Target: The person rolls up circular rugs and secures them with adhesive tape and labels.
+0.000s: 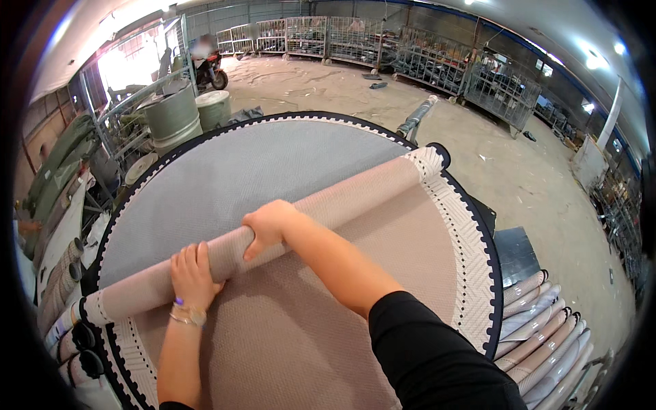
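A large round rug with a dusty-pink middle, a white patterned border and a black scalloped edge is partly rolled into a long tube. The tube runs slantwise from near left to far right. My left hand is wrapped over its near-left part, wearing a bracelet at the wrist. Close by, my right hand curls over the middle of the tube, thumb toward my left hand. Beyond the roll shows a round grey surface with the same dark edging; whether it is a second rug I cannot tell.
Rolled rugs in clear wrap lie at the lower right, with more rolls at the left. A wrapped roll sticks out beyond the far edge. Drums, a motorcycle and wire cages stand farther back.
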Available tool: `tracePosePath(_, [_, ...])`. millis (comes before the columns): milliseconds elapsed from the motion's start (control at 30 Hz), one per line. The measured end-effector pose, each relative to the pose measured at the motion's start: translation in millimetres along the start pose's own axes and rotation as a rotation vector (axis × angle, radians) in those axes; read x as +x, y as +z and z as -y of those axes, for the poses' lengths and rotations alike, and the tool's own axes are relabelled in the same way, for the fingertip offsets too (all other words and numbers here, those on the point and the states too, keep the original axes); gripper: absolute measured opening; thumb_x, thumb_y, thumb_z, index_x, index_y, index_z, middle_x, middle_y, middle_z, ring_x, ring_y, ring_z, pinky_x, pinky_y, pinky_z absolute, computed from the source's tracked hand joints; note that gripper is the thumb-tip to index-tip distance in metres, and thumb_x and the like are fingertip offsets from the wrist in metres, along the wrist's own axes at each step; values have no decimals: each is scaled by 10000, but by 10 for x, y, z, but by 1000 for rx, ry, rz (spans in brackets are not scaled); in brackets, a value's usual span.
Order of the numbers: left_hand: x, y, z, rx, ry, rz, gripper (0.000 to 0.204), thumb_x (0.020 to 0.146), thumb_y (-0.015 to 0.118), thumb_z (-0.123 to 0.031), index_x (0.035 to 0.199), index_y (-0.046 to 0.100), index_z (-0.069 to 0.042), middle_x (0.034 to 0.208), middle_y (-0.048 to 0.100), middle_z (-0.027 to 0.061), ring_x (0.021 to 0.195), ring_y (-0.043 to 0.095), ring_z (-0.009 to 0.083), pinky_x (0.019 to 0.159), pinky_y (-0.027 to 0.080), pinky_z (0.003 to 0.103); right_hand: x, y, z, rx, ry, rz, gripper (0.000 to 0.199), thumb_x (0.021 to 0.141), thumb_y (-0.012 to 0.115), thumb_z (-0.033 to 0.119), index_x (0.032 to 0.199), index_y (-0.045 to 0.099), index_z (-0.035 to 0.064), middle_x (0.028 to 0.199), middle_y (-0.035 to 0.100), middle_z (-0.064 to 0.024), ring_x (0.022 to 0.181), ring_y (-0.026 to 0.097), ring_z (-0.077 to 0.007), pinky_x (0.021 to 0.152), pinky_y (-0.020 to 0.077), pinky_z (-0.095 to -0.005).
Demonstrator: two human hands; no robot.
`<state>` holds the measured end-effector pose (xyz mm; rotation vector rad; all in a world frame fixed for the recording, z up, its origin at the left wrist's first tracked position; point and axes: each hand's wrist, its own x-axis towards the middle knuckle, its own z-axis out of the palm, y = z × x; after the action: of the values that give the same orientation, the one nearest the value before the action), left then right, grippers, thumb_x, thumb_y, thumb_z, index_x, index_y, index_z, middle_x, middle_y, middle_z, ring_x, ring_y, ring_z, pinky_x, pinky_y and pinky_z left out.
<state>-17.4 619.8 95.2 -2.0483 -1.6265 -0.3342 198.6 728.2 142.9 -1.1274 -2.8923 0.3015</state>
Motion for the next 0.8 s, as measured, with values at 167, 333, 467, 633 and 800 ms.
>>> tracePosePath(167, [688,-14,513,-377,-79,591,850,451,826,-350,1173,487,-56,1067,573,160,1029,542,331,908,421,401,38,487,117,-333,-68,-557,828,669,630,632,1255,469,69,1225,511,-170,1149,471,-303,937,363,-449])
tracePosePath(333, [539,260,349,-134,63,231,843,472,822,-264,1203,464,-49,1108,554,140,1062,527,300,921,409,395,289,428,-144,-283,-41,-328,909,555,720,625,1236,464,79,1169,528,-132,1119,483,-282,948,338,-439])
tracePosePath(467, [501,325,362,-27,30,120,836,482,809,-188,1222,448,-46,1124,544,121,1067,521,280,913,410,400,555,62,-118,-131,3,-14,851,584,763,529,1253,452,106,1087,574,-112,998,553,-266,893,401,-370])
tracePosePath(633, [615,348,481,-200,-6,253,708,506,784,-192,1142,496,-73,1033,591,138,983,566,300,848,448,401,460,406,-60,-473,-165,-414,695,670,731,361,1248,444,102,969,617,-136,889,608,-264,773,463,-381])
tracePosePath(800, [556,129,380,-77,-39,324,504,585,675,-141,1064,529,-77,946,630,144,888,608,317,767,492,412,556,384,18,-345,-188,-234,421,756,609,185,1136,473,69,894,630,-106,808,628,-242,650,482,-353])
